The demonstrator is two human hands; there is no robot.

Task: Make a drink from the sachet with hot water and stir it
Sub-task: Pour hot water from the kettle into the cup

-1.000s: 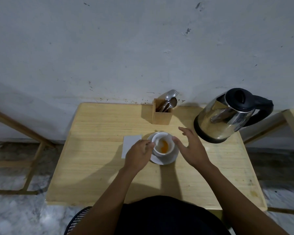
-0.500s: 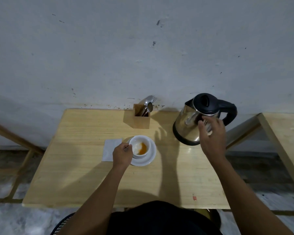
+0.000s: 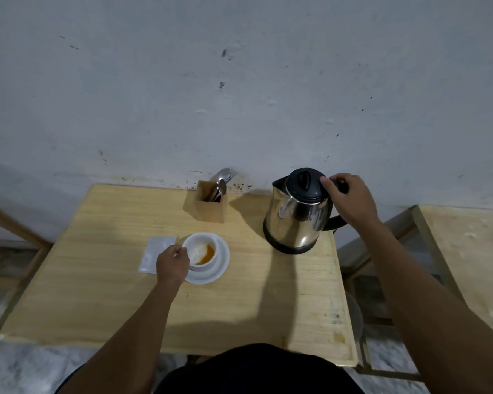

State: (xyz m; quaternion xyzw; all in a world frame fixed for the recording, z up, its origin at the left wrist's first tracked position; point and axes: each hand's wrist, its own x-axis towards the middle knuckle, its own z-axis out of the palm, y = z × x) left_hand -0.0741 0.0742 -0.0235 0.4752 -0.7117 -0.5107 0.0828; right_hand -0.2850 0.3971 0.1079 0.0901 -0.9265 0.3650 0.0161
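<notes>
Since the half-second-earlier frame: right hand (image 3: 350, 199) has gone from in front of the kettle body up to its handle; camera has tipped down a little; left hand has not shifted from the cup.

Wooden table (image 3: 103, 280), set against a pale wall. Electric kettle (image 3: 298, 214), steel body, black lid, stands upright at the back right, base flat on the wood, not yet lifted. Wooden cutlery holder (image 3: 209, 206) with spoons and a fork at back centre. White saucer (image 3: 214, 268) near centre, white cup (image 3: 201, 251) on it. Flat pale sachet (image 3: 155, 253) lies just left of the saucer.

Progress, judged: orange powder or residue sits in the cup bottom, so the sachet looks emptied. No water poured, no stirring yet. A spoon must come from the holder.

Hands: right hand curled over the top of the black handle, thumb on the lid's edge; the grip looks closed, but the fingers' far side is hidden. Left hand (image 3: 172, 263) loosely closed, fingertips pinching the cup's near-left rim or handle, steadying it.
</notes>
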